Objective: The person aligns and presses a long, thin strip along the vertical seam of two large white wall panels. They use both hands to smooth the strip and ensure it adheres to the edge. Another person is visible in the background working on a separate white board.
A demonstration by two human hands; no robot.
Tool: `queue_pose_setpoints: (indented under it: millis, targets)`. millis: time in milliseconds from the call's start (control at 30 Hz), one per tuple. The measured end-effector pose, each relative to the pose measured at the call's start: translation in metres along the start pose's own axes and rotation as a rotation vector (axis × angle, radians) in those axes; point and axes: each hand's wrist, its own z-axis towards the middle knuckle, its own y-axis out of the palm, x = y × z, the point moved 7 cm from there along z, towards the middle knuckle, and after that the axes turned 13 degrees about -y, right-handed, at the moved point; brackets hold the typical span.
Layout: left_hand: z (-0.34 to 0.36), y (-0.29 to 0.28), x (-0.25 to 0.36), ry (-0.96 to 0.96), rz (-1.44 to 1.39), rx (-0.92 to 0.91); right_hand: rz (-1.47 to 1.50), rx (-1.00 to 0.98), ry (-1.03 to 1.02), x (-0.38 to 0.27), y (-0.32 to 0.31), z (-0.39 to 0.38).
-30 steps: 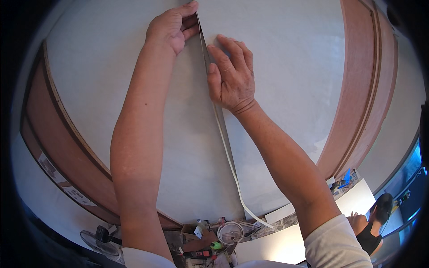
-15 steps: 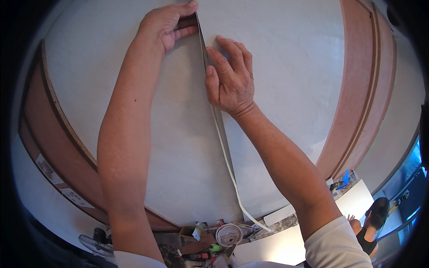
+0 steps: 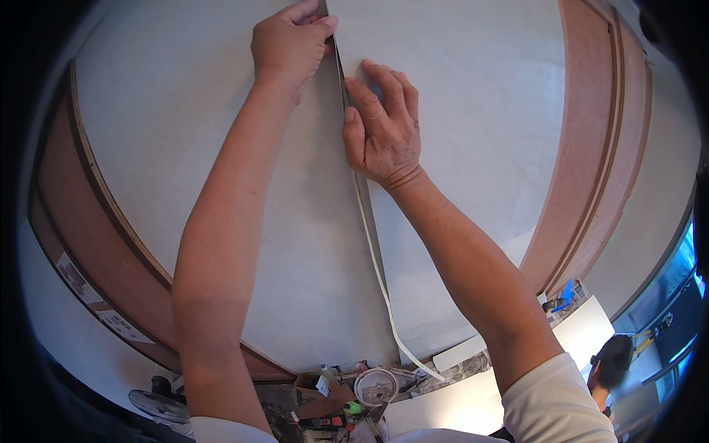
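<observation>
A large white sheet or panel surface fills the middle, split by a long seam with a dark gap at its upper part. On the right side of the seam lies a white sheet (image 3: 473, 125) whose edge stands slightly lifted. My left hand (image 3: 288, 52) pinches at that edge near the top, thumb in front, some fingertips hidden. Just below and to the right, my right hand (image 3: 385, 125) rests on the sheet with fingers spread and slightly bent, thumb beside the seam. A narrow cream strip (image 3: 375, 258) runs down along the seam and curls loose at its lower end.
Reddish-brown boards (image 3: 583, 125) border the surface on both sides. Below are a coiled white hose or cable (image 3: 377, 387), a red-and-black tool (image 3: 325, 423), a cardboard box (image 3: 306, 384) and a fan (image 3: 159, 402). Another person (image 3: 613, 362) is at the lower right, by a white board (image 3: 587, 332).
My left hand has shifted slightly right and down along the seam and turned, its thumb now lower on the edge. My right hand stays nearly in place. The other person has moved.
</observation>
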Motion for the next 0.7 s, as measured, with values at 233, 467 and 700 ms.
queue_pose_setpoints:
  millis: [233, 467, 700]
  targets:
    - [-0.027, 0.009, 0.009, 0.090, 0.149, 0.148, 0.008, 0.012, 0.012, 0.001, -0.001, -0.003]
    - [-0.032, 0.009, 0.023, 0.336, 0.593, 0.254, 0.022, -0.016, 0.026, -0.008, -0.002, 0.003]
    - [-0.016, -0.016, 0.030, 0.023, 0.083, -0.033, -0.016, -0.015, 0.018, -0.001, -0.003, -0.001]
